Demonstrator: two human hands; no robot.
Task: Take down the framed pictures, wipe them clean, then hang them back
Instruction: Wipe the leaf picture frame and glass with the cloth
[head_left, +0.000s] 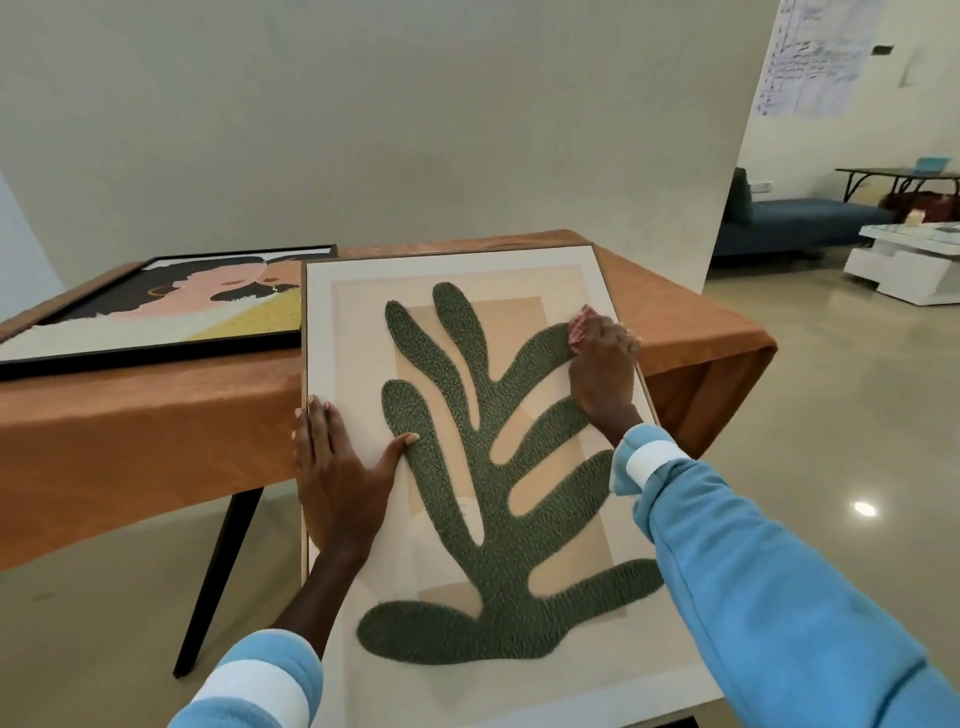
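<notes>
Nearest: two light-blue sleeves (779, 597) with white cuff bands. Left hand (340, 478) lies flat on the left edge of the leaf picture (498, 493), fingers straight along the frame, thumb spread inward to the green leaf shape; it grips nothing and only presses down. Leaf picture: pale wood frame, cream mount, big green leaf; its near end juts off the table toward the person, its far end rests over the table's near edge on the right half; what holds up the near end is out of view. Right hand (602, 369) sits further up, close to the frame's right edge, fingers curled round a bunched pink-red cloth (579, 330) that is pressed on the picture's face at a leaf tip. Table (156, 415), under an orange-brown cover, dark slanted leg showing. Black-framed picture (156, 312) lies flat on the table's left half, its right end tucked behind the leaf picture's far left corner. Beyond, past the wall's corner on the right: white low table (904, 270), blue sofa (789, 218), dark side table (898, 174), written paper sheet (815, 52) on the far wall
</notes>
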